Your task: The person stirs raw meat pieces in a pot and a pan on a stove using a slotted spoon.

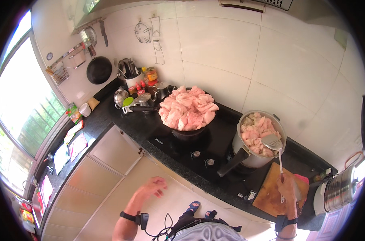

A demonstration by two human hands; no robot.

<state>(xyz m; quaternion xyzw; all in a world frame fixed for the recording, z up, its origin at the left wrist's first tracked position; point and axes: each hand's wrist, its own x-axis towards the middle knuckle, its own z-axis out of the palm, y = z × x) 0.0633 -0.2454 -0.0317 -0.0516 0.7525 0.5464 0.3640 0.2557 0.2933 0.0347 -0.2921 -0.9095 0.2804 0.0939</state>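
My right hand (286,184) grips the handle of a metal slotted turner (272,142). The turner's head rests on pale pink pieces of raw meat or fat (254,126) inside a pressure cooker pot (245,153). This pot has no lid on and stands on the right of a black cooktop (176,150), its black handle pointing toward me. My left hand (156,185) hangs over the floor before the counter, holding nothing, fingers loosely bent and apart. On the cooktop's left, a dark wok (187,134) is heaped above its rim with larger pink pieces (188,110).
A wooden cutting board (265,195) lies below my right hand, with a knife partly hidden by it. At far right stands a steel-banded appliance (336,192). Jars, steel kettles (162,90) and a utensil holder (134,79) crowd the back left corner. A frying pan (99,70) hangs on the wall.
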